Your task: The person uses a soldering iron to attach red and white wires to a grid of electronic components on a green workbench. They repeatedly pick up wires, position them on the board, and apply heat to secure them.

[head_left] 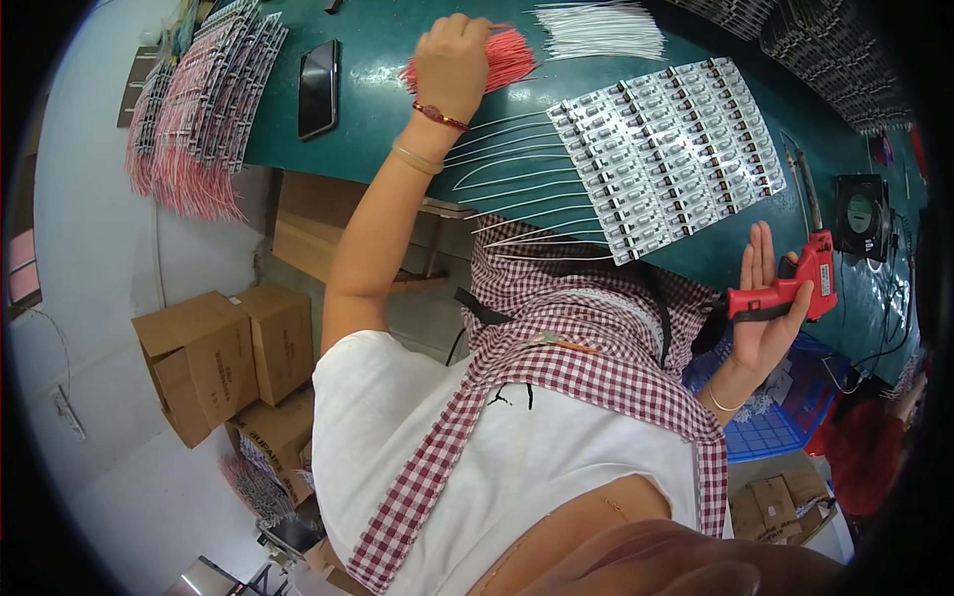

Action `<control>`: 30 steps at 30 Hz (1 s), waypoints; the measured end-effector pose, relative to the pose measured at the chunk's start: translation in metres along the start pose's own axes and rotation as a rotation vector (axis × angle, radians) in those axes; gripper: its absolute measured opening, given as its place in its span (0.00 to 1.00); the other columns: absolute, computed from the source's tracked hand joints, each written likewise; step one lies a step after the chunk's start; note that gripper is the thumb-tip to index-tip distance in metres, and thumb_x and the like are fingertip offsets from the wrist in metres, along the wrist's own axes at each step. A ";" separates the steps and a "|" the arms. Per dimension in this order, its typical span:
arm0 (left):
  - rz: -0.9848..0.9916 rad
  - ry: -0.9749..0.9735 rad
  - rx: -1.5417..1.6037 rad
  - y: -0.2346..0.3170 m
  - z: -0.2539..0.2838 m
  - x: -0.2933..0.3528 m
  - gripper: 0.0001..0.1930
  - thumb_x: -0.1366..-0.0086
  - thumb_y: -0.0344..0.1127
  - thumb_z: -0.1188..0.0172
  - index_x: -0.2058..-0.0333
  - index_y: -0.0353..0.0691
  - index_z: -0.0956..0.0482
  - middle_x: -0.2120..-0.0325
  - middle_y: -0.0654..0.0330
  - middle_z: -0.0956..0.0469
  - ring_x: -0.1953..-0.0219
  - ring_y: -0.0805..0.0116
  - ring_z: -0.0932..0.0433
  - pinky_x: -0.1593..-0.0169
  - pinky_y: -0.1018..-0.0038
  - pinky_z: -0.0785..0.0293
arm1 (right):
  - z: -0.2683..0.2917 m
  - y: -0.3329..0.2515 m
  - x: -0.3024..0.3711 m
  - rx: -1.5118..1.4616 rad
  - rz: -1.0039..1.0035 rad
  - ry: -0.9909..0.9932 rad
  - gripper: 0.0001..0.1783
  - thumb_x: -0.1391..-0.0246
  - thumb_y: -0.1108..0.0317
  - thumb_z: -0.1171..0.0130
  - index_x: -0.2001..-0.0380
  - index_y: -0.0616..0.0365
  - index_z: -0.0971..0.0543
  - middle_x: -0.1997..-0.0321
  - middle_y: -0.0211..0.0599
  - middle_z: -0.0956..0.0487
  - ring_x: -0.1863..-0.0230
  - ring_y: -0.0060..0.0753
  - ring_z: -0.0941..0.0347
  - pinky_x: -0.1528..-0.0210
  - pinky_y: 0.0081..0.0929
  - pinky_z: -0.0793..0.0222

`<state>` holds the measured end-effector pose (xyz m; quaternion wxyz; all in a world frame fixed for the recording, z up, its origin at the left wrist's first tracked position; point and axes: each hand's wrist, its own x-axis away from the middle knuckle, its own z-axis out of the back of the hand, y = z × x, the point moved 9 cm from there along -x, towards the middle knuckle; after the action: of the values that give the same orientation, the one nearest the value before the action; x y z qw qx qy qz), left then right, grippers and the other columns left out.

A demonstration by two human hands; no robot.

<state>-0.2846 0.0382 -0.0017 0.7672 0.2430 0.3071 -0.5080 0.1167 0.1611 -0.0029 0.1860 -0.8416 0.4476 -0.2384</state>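
Note:
My left hand (pixel 452 70) is over a pile of thin red wires (pixel 512 62) on the green bench, its fingers curled down onto them; its fingertips are partly hidden. A red pistol-shaped soldering gun (pixel 820 273) rests in my right hand (pixel 763 333), its grip between thumb and palm, fingers stretched out and its metal tip pointing away. Between the hands lies a white panel of small circuit boards (pixel 676 149) in rows. White wires (pixel 527 184) stick out from its left edge, over the bench's near edge.
A bundle of white wires (pixel 601 32) lies beyond the panel. A black phone (pixel 318 89) and stacked boards with red wires (pixel 199 109) are at left. More stacked panels (pixel 835 60) stand far right, near a black round-faced device (pixel 863 217). Below are a blue crate (pixel 775 432) and cardboard boxes (pixel 214 348).

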 end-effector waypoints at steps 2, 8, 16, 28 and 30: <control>0.030 0.102 0.038 -0.002 0.023 -0.012 0.06 0.46 0.29 0.47 0.71 0.43 0.21 0.77 0.61 0.26 0.70 0.61 0.25 0.67 0.68 0.28 | -0.001 0.001 0.000 -0.004 -0.004 -0.008 0.20 0.40 0.60 0.48 0.52 0.64 0.32 0.34 0.70 0.53 0.30 0.59 0.58 0.31 0.44 0.53; 0.016 -0.070 -0.013 0.015 0.032 -0.027 0.06 0.46 0.29 0.46 0.71 0.43 0.21 0.76 0.61 0.26 0.69 0.60 0.25 0.68 0.67 0.27 | 0.000 0.002 -0.001 0.004 -0.013 0.004 0.20 0.41 0.60 0.48 0.52 0.64 0.32 0.34 0.70 0.53 0.30 0.59 0.58 0.31 0.44 0.52; 0.026 -0.101 0.042 0.004 -0.008 0.000 0.06 0.48 0.28 0.45 0.71 0.40 0.22 0.74 0.58 0.28 0.69 0.58 0.26 0.67 0.67 0.27 | -0.004 0.003 -0.001 -0.006 -0.014 -0.005 0.20 0.40 0.60 0.48 0.52 0.64 0.32 0.34 0.69 0.52 0.31 0.59 0.57 0.31 0.45 0.52; 0.743 0.375 1.119 -0.021 0.025 0.028 0.12 0.30 0.33 0.54 0.60 0.31 0.26 0.73 0.63 0.26 0.70 0.76 0.26 0.62 0.80 0.28 | -0.008 0.008 -0.007 0.019 -0.016 -0.015 0.21 0.39 0.58 0.50 0.52 0.64 0.34 0.35 0.70 0.50 0.31 0.58 0.55 0.31 0.44 0.51; 0.736 0.317 1.079 -0.018 0.015 0.035 0.12 0.30 0.33 0.54 0.58 0.31 0.26 0.73 0.63 0.26 0.70 0.77 0.27 0.61 0.80 0.28 | -0.010 0.012 -0.008 0.007 -0.049 -0.047 0.21 0.39 0.58 0.50 0.51 0.64 0.34 0.35 0.70 0.50 0.31 0.58 0.55 0.31 0.44 0.51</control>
<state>-0.2876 -0.0002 -0.0173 0.6071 0.7528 0.0165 -0.2538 0.0996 0.1601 -0.0031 0.1938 -0.8569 0.4216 -0.2246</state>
